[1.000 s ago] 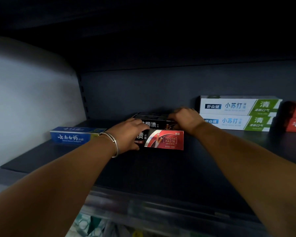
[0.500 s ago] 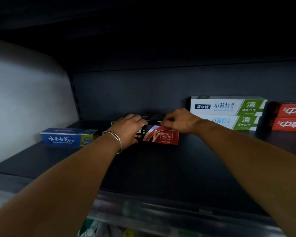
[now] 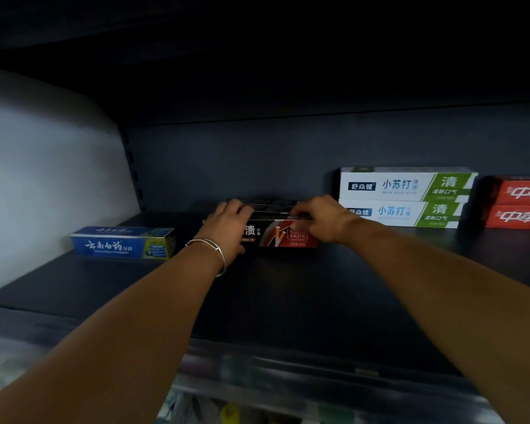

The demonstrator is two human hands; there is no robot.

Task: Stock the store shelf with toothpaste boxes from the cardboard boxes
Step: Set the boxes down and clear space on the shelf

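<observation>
- Head view: both hands are on a black-and-red toothpaste box [image 3: 283, 237] lying at the middle of the dark shelf [image 3: 318, 301], near the back wall.
- The left hand [image 3: 230, 223], a bracelet [image 3: 214, 252] on its wrist, grips the box's left end.
- The right hand [image 3: 318, 217] pinches its top right edge.
- A blue box [image 3: 123, 242] lies to the left; two stacked white-and-green boxes [image 3: 401, 197] and red boxes [image 3: 519, 203] sit to the right.
</observation>
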